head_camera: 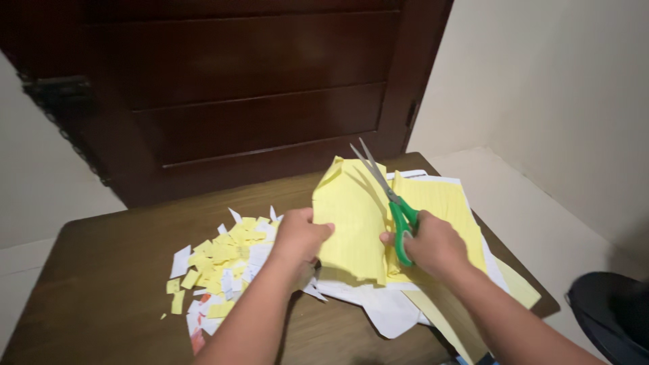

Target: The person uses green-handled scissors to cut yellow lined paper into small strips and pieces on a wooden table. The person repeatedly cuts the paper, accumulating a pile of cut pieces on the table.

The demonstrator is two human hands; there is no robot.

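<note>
Mid-cut, the left hand (301,233) grips the yellow paper (351,216) above the surface (101,297) while the right hand (433,245) grasps green-handled scissors (389,203), blades open; closing them likely follows.

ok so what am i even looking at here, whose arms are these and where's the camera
There is no machine here. The single picture comes from a camera worn on a person's head, looking down, so the two bare arms reaching in from the bottom are that person's own.

The left hand grips the edge of a yellow lined sheet and lifts it off the surface. The right hand holds green-handled scissors, blades open and pointing up and away along the sheet.

Everything sits on a dark wooden table. Left of the hands lies a pile of small yellow and white paper scraps. Under the lifted sheet is a stack of more yellow and white sheets. Behind the table are a dark wooden door and pale walls.
</note>
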